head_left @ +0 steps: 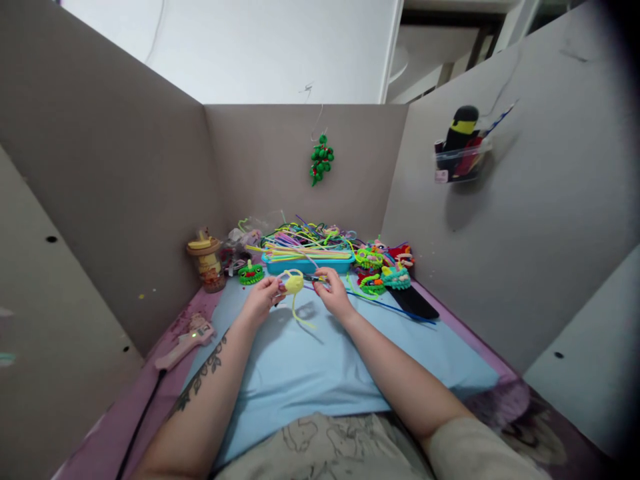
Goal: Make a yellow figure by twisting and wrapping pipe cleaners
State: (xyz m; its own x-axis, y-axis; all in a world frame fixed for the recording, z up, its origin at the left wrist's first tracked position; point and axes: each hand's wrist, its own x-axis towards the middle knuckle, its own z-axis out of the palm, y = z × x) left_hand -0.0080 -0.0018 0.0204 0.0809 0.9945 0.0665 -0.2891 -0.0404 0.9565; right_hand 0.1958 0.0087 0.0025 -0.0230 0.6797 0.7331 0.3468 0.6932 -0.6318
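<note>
My left hand (261, 298) pinches a small yellow pipe-cleaner piece (294, 283) held just above the light blue mat (320, 367); a loose yellow tail hangs from it down to the mat. My right hand (333, 291) is closed at the piece's right side, its fingers gripping what looks like a thin multicoloured stem joined to it. Both hands hover just in front of a blue tray (305, 265) piled with coloured pipe cleaners.
Grey cardboard walls enclose the desk on three sides. A pink glue gun (186, 343) lies at left, a small jar (206, 261) behind it. Finished fuzzy figures (383, 267) cluster right of the tray beside a black sheet (415, 301). A green ornament (321, 159) hangs on the back wall.
</note>
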